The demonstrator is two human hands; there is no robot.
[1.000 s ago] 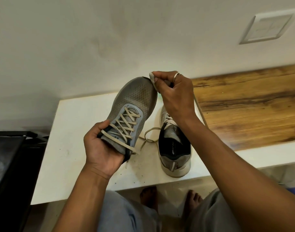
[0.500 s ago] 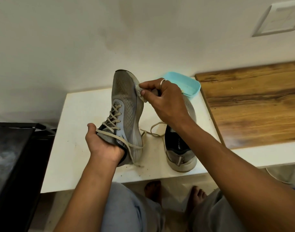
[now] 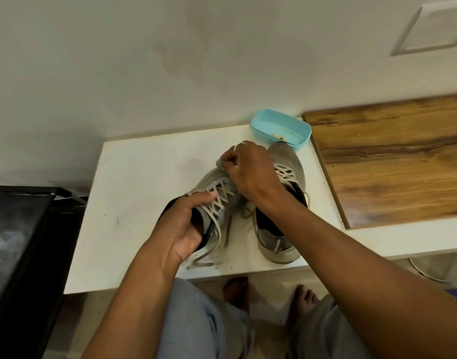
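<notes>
Head view: my left hand point(image 3: 183, 226) grips the grey shoe point(image 3: 223, 189) at its heel opening, with the fingers curled round the dark collar and the thumb lying across the laces. My right hand point(image 3: 253, 174) is closed on a small grey cloth point(image 3: 221, 164), which I pinch with bent fingers and press on the front part of this shoe, just beyond the lacing. The shoe points away from me, over the middle of the white table point(image 3: 134, 177); I cannot tell if its sole touches the surface. Its loose lace ends point(image 3: 204, 263) lie on the table near the front edge. Just beside it, on my right, the second shoe point(image 3: 287, 156) stands upright on the table, partly hidden under my right forearm. Behind its toe a turquoise container point(image 3: 257, 126) sits at the back of the table, close to the wall point(image 3: 170, 60). To the right of the table there is a wooden board point(image 3: 393, 161), and to the left a black piece of furniture point(image 3: 17, 229). A switch plate point(image 3: 429, 27) is on the wall, high on the right. Below the table edge I see my bare feet point(image 3: 235, 288) on the floor.
</notes>
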